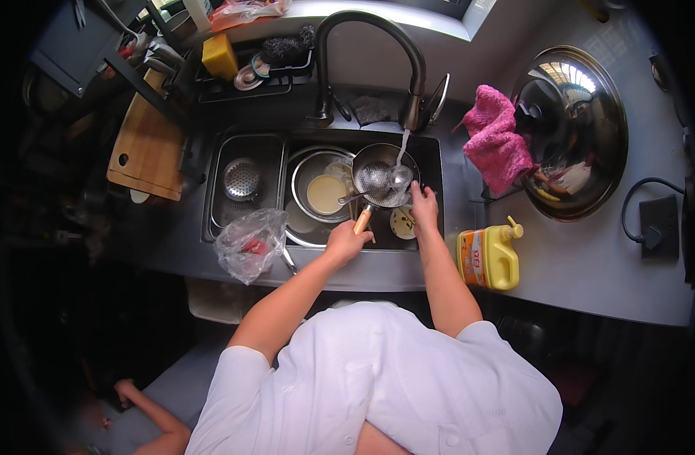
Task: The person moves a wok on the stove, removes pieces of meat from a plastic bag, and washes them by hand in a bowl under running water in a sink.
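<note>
Water runs from the black gooseneck faucet [414, 108] into a small metal pan [359, 165] tilted over the right part of the sink. My left hand [347, 242] is closed around the pan's wooden handle [363, 220]. At the pan's right rim is my right hand [424, 207], its fingertips partly hidden. Inside the pan lie a round mesh strainer [375, 177] and, under the stream, a shiny rounded thing I cannot name. Below the pan stands a patterned bowl or cup [403, 223]. Left of it, a metal bowl [302, 182] holds a container of cloudy, cream-coloured liquid [326, 194].
A clear plastic bag [251, 250] lies on the sink's front left edge. A yellow pump bottle [502, 256], a pink cloth [495, 139] and a large metal lid [592, 131] are at right. A wooden cutting board [148, 142] leans left. Another person's arm [157, 415] shows at lower left.
</note>
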### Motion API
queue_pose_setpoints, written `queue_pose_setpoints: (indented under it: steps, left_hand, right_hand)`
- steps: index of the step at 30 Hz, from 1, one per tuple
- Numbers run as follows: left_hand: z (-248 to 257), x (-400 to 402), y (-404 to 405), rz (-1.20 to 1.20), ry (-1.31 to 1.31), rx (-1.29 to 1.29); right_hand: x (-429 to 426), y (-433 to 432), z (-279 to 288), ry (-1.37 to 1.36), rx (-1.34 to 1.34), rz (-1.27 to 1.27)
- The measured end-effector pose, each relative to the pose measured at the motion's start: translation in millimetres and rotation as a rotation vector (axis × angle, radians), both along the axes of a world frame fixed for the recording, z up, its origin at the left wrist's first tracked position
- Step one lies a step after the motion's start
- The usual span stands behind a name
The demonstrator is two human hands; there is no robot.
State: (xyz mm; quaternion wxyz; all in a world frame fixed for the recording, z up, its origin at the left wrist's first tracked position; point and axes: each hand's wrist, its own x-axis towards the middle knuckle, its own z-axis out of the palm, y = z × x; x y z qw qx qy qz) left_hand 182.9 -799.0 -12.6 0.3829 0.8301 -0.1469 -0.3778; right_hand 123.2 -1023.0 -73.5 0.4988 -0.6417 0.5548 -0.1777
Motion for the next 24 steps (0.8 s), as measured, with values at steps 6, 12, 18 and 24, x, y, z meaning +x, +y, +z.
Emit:
queue_pose_setpoints:
  steps: [6,12,18,24]
  left_hand:
    - [-13.6,-1.5,-6.4,0.018,-0.002,0.011]
    - [-3.4,1.5,10.0,-0.019,-0.127,0.107]
    - [7.5,4.7,9.8,-0.192,-0.201,0.148]
    - [8.8,5.6,12.9,-0.204,-0.121,0.143]
  right_hand:
    - [-15.7,54.8,18.0,-0.333,0.759,-0.093]
    - [14.7,35.2,40.6,-0.137,-0.231,0.443]
    - [64.1,44.8,37.2,0.267,-0.517,0.950]
    - [31.4,21.2,78.2,-0.084,-0.251,0.629]
